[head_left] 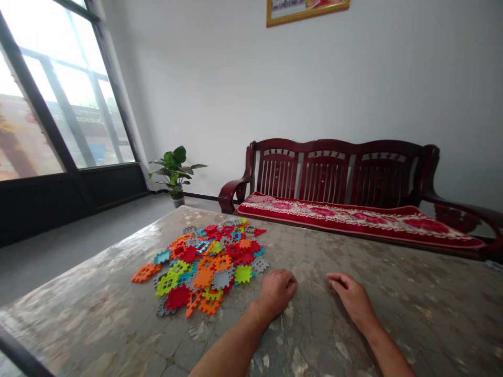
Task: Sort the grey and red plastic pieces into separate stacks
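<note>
My left hand [278, 289] rests on the table [314, 335] in a loose fist, its fingers curled in, and nothing shows in it. Just to its left lies a heap of flat plastic puzzle tiles [204, 277] with toothed edges, in orange, red, lime green, grey and blue. Some tiles are solid and others have window-like holes; many overlap. My right hand [351, 296] lies on the table farther right, thumb and fingertips close together, holding nothing that I can see. Bare tabletop separates the two hands, and neither appears to touch a tile.
A patterned, shiny cover lies over the table. Behind it stands a dark red wooden bench [326, 167] with a red floral cushion [353, 215]. A potted plant [175, 173] stands by the wall, near large dark-framed windows [70, 94]. A gold picture frame [308, 17] hangs above.
</note>
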Demonstrator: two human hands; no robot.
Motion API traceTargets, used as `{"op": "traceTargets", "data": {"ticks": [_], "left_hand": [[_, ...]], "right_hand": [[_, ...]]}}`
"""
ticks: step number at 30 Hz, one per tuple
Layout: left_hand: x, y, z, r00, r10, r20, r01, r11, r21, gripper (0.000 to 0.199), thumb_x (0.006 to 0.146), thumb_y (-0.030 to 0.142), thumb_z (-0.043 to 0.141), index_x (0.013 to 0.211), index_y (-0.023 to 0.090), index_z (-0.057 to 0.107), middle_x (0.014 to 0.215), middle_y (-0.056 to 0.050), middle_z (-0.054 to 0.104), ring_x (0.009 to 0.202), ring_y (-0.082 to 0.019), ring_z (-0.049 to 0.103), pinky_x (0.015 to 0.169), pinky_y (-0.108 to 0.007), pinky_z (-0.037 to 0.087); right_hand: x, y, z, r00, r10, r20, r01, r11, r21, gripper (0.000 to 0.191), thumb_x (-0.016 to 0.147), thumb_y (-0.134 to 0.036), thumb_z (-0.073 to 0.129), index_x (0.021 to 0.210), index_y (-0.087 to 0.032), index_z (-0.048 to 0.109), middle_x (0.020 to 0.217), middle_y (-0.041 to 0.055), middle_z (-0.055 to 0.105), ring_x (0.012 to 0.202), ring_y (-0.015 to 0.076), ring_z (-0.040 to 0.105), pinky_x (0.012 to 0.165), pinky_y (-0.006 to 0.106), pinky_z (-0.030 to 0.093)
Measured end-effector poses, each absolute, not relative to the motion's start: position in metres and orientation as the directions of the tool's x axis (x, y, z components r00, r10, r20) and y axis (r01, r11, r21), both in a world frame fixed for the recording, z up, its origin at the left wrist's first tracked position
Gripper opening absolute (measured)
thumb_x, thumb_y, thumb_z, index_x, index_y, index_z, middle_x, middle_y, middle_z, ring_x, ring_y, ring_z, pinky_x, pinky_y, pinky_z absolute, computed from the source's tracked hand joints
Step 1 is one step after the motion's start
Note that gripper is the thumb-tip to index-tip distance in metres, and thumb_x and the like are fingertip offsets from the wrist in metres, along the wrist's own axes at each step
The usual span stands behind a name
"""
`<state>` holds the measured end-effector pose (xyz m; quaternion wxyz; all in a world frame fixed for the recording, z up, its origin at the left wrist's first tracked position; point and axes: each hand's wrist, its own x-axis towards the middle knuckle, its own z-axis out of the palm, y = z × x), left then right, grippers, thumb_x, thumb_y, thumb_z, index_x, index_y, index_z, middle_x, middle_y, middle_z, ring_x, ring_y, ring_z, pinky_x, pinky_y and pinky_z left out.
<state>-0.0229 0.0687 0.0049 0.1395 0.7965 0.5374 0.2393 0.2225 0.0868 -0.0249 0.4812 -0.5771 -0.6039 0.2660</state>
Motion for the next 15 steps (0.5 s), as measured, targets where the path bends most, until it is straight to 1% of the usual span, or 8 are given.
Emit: {"op": "traceTargets", "data": {"ticks": [5, 10, 15], "left_hand": [[-0.0239, 0.0694, 0.0029, 0.309, 0.917, 0.253, 0.772, -0.397, 0.497, 0.017, 0.085, 0.023, 0.053, 0.085, 0.023, 0.070, 0.087, -0.002, 0.070, 0.086, -0.016, 0.062, 0.076, -0.023, 0.042], [-0.0251, 0.0694, 0.0010, 0.321, 0.909, 0.267, 0.762, -0.415, 0.497, 0.017, 0.085, 0.023, 0.053, 0.084, 0.023, 0.070, 0.087, -0.002, 0.070, 0.085, -0.016, 0.062, 0.076, -0.023, 0.042], [-0.0257, 0.0696, 0.0003, 0.334, 0.904, 0.266, 0.753, -0.426, 0.501, 0.017, 0.085, 0.022, 0.053, 0.085, 0.023, 0.070, 0.087, -0.002, 0.070, 0.086, -0.016, 0.062, 0.078, -0.023, 0.042]], "right_hand": [[0.2217, 0.0855, -0.0245, 0.115, 0.947, 0.300, 0.465, 0.216, -0.858, 0.031, 0.070, -0.044, 0.058, 0.083, -0.021, 0.074, 0.088, 0.0071, 0.074, 0.085, 0.0255, 0.067, 0.082, 0.036, 0.051], [0.2203, 0.0809, -0.0248, 0.123, 0.935, 0.333, 0.540, 0.218, -0.813, 0.028, 0.071, -0.040, 0.053, 0.080, -0.023, 0.073, 0.086, 0.0060, 0.074, 0.085, 0.0247, 0.067, 0.081, 0.035, 0.051], [0.2183, 0.0770, -0.0245, 0.049, 0.934, 0.355, 0.616, 0.251, -0.747, 0.027, 0.074, -0.036, 0.049, 0.078, -0.025, 0.073, 0.087, 0.0043, 0.073, 0.088, 0.0234, 0.067, 0.082, 0.034, 0.051]]}}
